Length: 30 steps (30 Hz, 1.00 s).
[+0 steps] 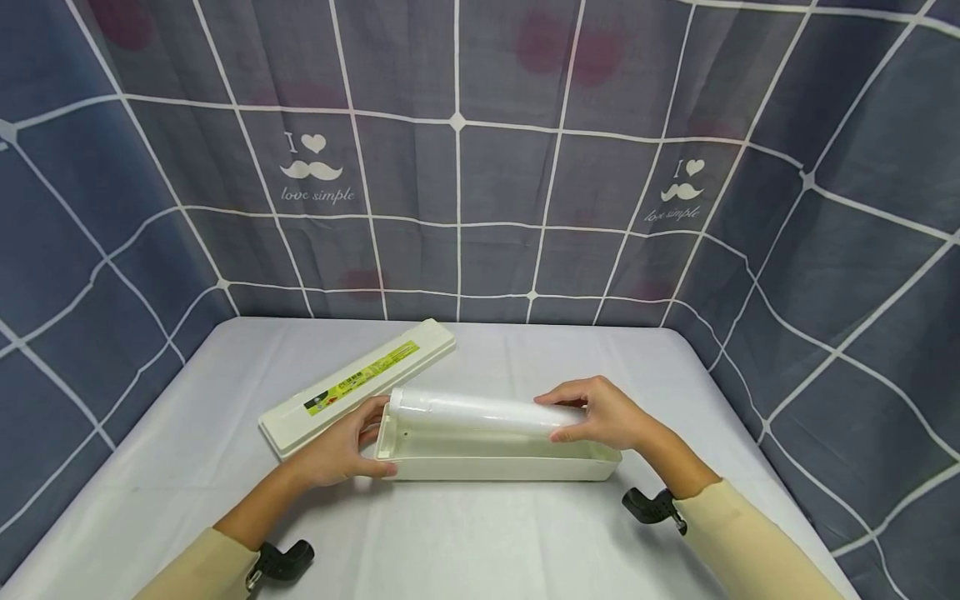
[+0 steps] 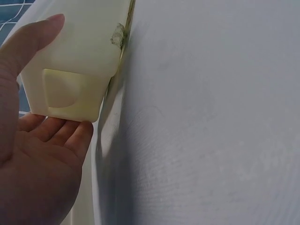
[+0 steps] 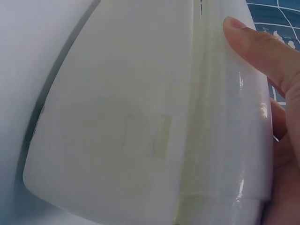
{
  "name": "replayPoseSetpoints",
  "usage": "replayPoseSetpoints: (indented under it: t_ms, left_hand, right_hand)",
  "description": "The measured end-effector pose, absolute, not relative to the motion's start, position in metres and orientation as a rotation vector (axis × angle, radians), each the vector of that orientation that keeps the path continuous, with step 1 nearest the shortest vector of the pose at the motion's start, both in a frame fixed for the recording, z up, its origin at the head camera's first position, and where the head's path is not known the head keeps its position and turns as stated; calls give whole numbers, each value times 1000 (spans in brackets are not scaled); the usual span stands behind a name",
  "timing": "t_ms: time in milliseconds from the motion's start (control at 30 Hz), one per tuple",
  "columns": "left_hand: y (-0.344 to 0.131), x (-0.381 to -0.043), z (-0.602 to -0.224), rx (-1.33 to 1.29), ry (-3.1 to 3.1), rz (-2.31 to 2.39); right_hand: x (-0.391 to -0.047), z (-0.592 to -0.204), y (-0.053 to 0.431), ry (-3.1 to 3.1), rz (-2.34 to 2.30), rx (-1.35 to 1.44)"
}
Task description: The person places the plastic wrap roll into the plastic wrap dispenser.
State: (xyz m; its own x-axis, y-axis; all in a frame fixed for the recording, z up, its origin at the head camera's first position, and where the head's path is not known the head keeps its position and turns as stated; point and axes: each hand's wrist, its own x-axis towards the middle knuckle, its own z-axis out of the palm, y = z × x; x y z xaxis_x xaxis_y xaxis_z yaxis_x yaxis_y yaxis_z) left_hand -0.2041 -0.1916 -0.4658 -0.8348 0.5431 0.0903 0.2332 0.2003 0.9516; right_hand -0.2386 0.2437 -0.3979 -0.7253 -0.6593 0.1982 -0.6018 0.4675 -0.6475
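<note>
A long pale cream box (image 1: 495, 470), its top off, stands on the table in the head view. The roll of cling film (image 1: 472, 410) lies lengthwise over its rear side, its left end at the box's left end. My right hand (image 1: 600, 414) grips the roll near its right end, thumb in front and fingers behind. My left hand (image 1: 337, 450) holds the box's left end; in the left wrist view its thumb lies along the front wall and its fingers touch the end wall (image 2: 70, 96). Behind the left hand rests the box's lid (image 1: 420, 337), bearing a green label.
A white cloth covers the table (image 1: 487, 542). Grey-blue curtains (image 1: 495, 183) with white grid lines stand behind it and at both sides. A black wrist mount (image 1: 285, 562) sits at the left sleeve, another black mount (image 1: 651, 506) at the right.
</note>
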Motion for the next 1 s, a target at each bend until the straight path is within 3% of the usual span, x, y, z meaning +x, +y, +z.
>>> replayPoseSetpoints:
  t_ms: [1000]
  left_hand:
    - [-191,-205,-467,698,2283,1635]
  right_hand:
    - [-240,-407,238,2551,-1064,-1046]
